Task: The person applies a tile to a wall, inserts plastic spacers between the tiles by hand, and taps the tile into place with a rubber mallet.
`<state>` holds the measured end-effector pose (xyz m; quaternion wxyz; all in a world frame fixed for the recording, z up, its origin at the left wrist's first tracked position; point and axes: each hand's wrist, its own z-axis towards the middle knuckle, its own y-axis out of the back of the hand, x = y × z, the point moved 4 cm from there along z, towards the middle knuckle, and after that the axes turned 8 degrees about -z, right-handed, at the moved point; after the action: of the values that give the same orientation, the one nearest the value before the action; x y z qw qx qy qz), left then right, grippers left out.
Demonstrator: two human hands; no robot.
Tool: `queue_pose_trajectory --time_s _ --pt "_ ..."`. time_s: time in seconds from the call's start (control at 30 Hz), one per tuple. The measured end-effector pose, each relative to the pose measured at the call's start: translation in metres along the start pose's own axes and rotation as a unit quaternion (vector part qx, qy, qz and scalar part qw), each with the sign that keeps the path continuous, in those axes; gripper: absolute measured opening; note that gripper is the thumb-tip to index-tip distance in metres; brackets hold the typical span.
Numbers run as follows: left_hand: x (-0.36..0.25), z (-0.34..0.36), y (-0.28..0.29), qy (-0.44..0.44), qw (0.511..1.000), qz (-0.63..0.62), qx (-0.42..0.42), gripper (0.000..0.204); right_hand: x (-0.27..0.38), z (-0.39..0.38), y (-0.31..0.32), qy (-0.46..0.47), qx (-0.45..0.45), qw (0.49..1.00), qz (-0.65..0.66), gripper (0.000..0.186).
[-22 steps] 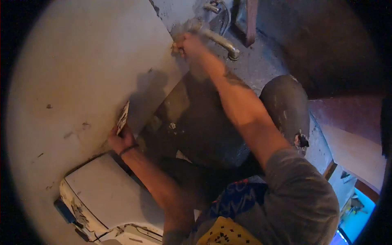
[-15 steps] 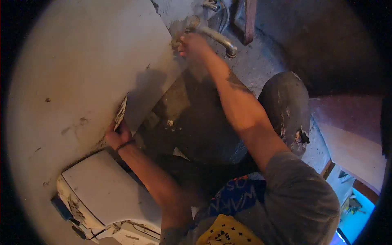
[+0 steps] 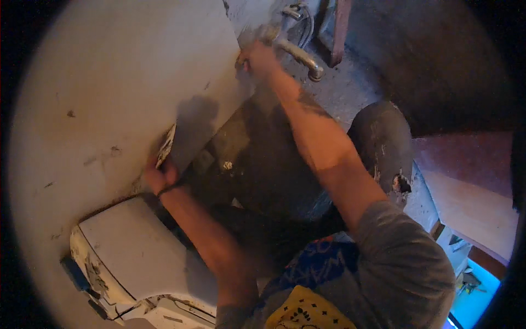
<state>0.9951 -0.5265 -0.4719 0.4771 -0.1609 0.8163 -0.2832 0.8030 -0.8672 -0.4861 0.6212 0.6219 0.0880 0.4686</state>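
A large pale panel (image 3: 137, 71) fills the left and upper middle, with one long edge running diagonally between my hands. My left hand (image 3: 161, 172), with a dark band at its wrist, is closed at a chipped, ragged edge (image 3: 166, 145) of this panel. Far from me, my right hand (image 3: 260, 57) is curled against the panel's long edge, next to a worn metal pipe (image 3: 301, 57). Its fingers are bent and slightly blurred; whatever lies in them is hidden.
At lower left stands a pale, dirt-streaked boxy body part (image 3: 137, 247) with dark pieces at its end. Dark torn trousers cover my knee (image 3: 381, 142) at right. Beyond the pipe rises a reddish bar (image 3: 339, 33). A reddish and pale board (image 3: 466, 192) lies at far right.
The view has shifted slightly, so the pipe and panel edge sit a little further right. My right hand has moved slightly left relative to the pipe. My left hand keeps its place at the ragged edge.
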Motion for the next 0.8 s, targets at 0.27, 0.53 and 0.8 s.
queue_pose_trajectory --time_s 0.27,0.53,0.8 --pt "0.006 0.025 0.019 0.017 1.0 0.002 0.005 0.031 0.0 -0.015 -0.014 -0.156 -0.117 0.808 0.555 0.011" --pt "0.006 0.001 0.015 0.024 0.999 0.044 0.004 0.027 -0.046 0.037 0.03 0.095 0.115 0.973 -0.178 0.03" --pt "0.018 0.008 0.068 0.111 0.993 0.016 0.023 0.026 0.017 0.037 0.108 0.065 0.23 0.966 -0.097 0.028"
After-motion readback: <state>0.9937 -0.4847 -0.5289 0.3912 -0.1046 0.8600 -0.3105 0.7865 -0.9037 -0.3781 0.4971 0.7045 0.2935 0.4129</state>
